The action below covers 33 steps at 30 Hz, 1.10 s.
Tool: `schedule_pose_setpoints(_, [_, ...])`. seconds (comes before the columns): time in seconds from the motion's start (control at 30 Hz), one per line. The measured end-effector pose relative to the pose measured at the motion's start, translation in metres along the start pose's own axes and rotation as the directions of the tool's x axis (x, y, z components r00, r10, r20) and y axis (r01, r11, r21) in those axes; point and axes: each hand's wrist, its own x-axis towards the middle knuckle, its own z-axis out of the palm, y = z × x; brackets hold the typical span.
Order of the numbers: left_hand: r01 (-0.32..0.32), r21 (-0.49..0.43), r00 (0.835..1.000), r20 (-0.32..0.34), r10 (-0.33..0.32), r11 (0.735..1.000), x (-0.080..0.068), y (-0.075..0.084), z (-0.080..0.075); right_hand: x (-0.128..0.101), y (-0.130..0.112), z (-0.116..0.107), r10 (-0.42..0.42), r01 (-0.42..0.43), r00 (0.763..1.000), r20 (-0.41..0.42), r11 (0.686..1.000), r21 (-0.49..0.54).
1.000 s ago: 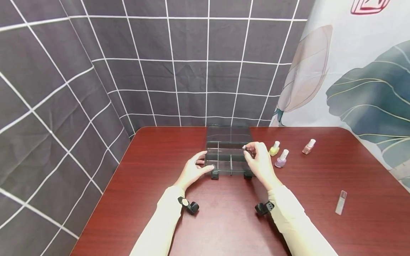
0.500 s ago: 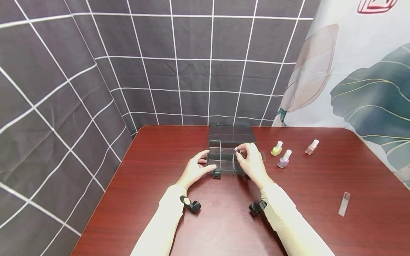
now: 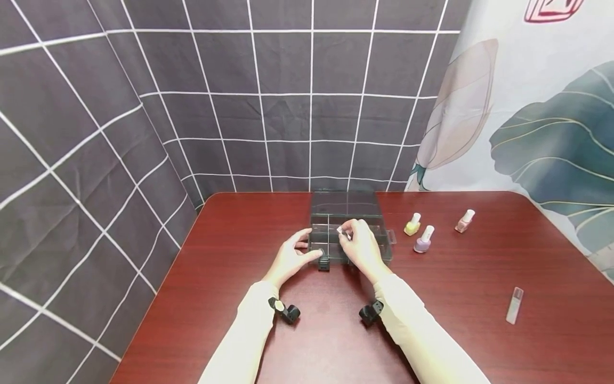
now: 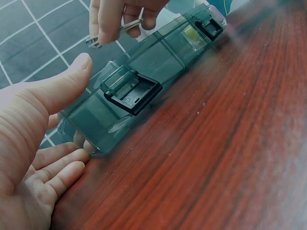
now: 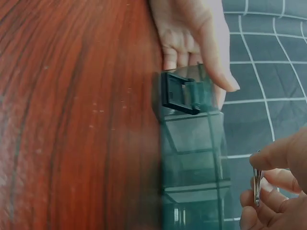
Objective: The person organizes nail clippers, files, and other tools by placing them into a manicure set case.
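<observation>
A see-through grey plastic organizer box [image 3: 331, 250] with dividers lies on the table, its lid [image 3: 345, 202] swung back. My left hand [image 3: 291, 256] holds its left end, thumb over the front corner near a black latch [image 4: 134, 93] and fingers along the side. My right hand [image 3: 361, 248] is above the box's middle, pinching a small metal nail clipper [image 5: 257, 184] between thumb and fingers. In the left wrist view the nail clipper [image 4: 129, 26] is above the box's rim, apart from it. Part of the box's right side is hidden behind my right hand.
Right of the box stand yellow [image 3: 412, 224], lilac [image 3: 423, 240] and pink [image 3: 464, 221] nail polish bottles. A small flat clear-and-white piece [image 3: 514, 305] lies nearer the front right. A dark gridded cloth [image 3: 288, 117] hangs behind the red-brown table [image 3: 230, 240].
My right hand has moved left over the box with the nail clipper, from its right part to its middle. My left hand stays at the left end.
</observation>
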Motion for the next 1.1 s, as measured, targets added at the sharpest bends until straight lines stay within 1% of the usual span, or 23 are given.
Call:
schedule_pose_setpoints(0.13, [-0.006, 0.006, 1.000, 0.015, 0.006, 1.000, -0.006, 0.018, -0.005, -0.001, -0.003, 0.008, 0.000, 0.001, 1.000, 0.012, 0.999, -0.040])
schedule_pose_setpoints(0.23, [-0.015, -0.006, 1.000, 0.018, 0.015, 1.000, -0.008, 0.025, -0.006, -0.002, -0.006, 0.013, 0.009, -0.009, 1.000, 0.016, 0.999, -0.053])
schedule_pose_setpoints(0.3, [-0.019, -0.009, 1.000, 0.009, 0.019, 1.000, -0.006, 0.016, -0.005, -0.002, -0.007, 0.016, 0.023, -0.022, 1.000, 0.019, 0.998, -0.061])
schedule_pose_setpoints(0.47, [-0.011, -0.010, 1.000, -0.005, 0.011, 1.000, 0.002, -0.013, 0.000, -0.002, -0.010, 0.019, 0.076, -0.072, 0.997, 0.033, 0.991, -0.112])
schedule_pose_setpoints(0.67, [-0.018, -0.005, 1.000, -0.004, 0.018, 1.000, 0.004, -0.016, 0.000, -0.002, -0.012, 0.022, 0.119, -0.104, 0.991, 0.065, 0.975, -0.195])
schedule_pose_setpoints(0.9, [-0.020, 0.012, 1.000, -0.012, 0.020, 1.000, 0.004, -0.014, 0.002, 0.000, -0.010, 0.026, 0.102, -0.066, 0.989, 0.103, 0.951, -0.301])
schedule_pose_setpoints(0.97, [-0.009, 0.010, 1.000, -0.011, 0.009, 1.000, 0.004, -0.014, 0.003, -0.001, -0.010, 0.025, 0.092, -0.059, 0.990, 0.103, 0.956, -0.288])
schedule_pose_setpoints(1.1, [0.011, 0.009, 1.000, -0.003, -0.011, 1.000, 0.003, -0.013, 0.001, -0.004, -0.011, 0.018, 0.061, -0.045, 0.995, 0.078, 0.980, -0.192])
